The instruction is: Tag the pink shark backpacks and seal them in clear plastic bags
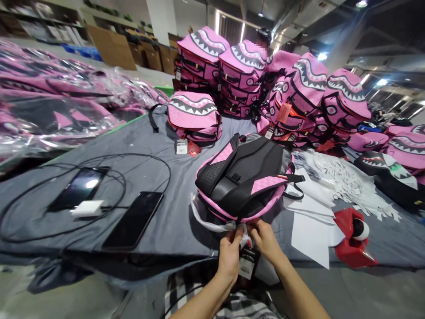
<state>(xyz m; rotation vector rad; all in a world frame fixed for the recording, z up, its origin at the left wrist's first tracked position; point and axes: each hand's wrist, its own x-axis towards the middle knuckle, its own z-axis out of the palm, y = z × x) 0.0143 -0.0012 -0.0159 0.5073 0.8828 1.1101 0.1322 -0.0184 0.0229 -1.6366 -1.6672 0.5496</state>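
Note:
A pink and black backpack (245,175) lies on the grey cloth-covered table with its padded back and straps facing up. At its near edge my left hand (229,250) pinches thin white wrapping material (212,227), which runs along the left side of the bag. My right hand (264,239) is close beside it, fingers bent against the bag's near edge; what they grip is hidden. Just below the hands hangs a black and white tag (246,262) with a barcode.
Left are two phones (134,221), a white charger (89,208) and looped black cable. Right lie white paper sheets (310,239), a red tape dispenser (353,239) and a heap of white strips (352,181). Stacked pink backpacks (242,75) stand behind; plastic-wrapped ones (49,106) lie far left.

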